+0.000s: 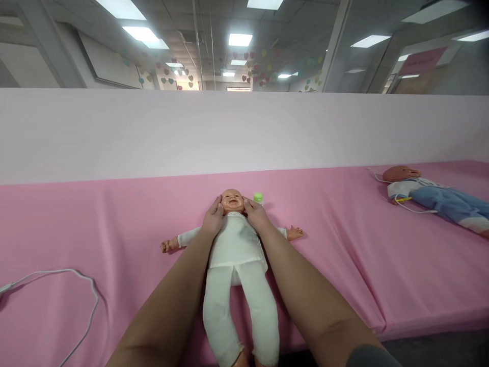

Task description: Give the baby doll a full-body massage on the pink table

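A baby doll (237, 244) with a white cloth body lies on its back, face up, its arms spread out to both sides. My left hand (214, 216) is pressed to one side of the doll's head (232, 200), thumb by its cheek. On the other side my right hand (255, 214) cups the head in the same way. Most of my fingers are hidden behind the head and neck. Just beyond my right hand stands a small container with a bright green cap (258, 197), partly covered by that hand.
Pink sheeting (145, 214) covers the padded surface, with a white low wall (229, 132) behind it. A second doll in blue clothes (439, 199) lies at the right, a thin white tube and yellow piece on it. A white cable (93, 290) curls at the left.
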The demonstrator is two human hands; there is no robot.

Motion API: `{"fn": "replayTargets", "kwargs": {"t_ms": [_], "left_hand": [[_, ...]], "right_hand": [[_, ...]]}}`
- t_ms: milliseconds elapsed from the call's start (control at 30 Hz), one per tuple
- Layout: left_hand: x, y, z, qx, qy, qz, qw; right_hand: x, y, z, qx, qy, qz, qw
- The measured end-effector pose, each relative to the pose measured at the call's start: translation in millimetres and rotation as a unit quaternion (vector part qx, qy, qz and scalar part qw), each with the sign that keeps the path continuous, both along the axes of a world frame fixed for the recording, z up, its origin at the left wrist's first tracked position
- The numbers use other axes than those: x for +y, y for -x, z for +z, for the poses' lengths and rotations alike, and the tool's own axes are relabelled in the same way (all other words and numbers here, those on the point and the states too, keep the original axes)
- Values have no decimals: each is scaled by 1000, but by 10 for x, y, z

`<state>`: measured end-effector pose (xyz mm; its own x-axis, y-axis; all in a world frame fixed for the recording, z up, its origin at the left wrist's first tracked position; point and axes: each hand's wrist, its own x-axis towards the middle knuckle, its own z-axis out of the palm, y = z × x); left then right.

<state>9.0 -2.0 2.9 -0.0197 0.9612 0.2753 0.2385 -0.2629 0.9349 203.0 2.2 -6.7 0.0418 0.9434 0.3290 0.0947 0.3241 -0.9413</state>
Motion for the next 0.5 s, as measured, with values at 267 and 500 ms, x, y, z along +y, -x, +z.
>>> {"fn": "replayTargets", "kwargs": {"t_ms": [267,500], "left_hand": [[-79,-43,32,92,-24,14,995],[-70,-41,19,79,-31,23,996]], "right_hand": [[-220,59,203,-73,13,-13,997],[-99,26,81,-23,13,20,999]]}}
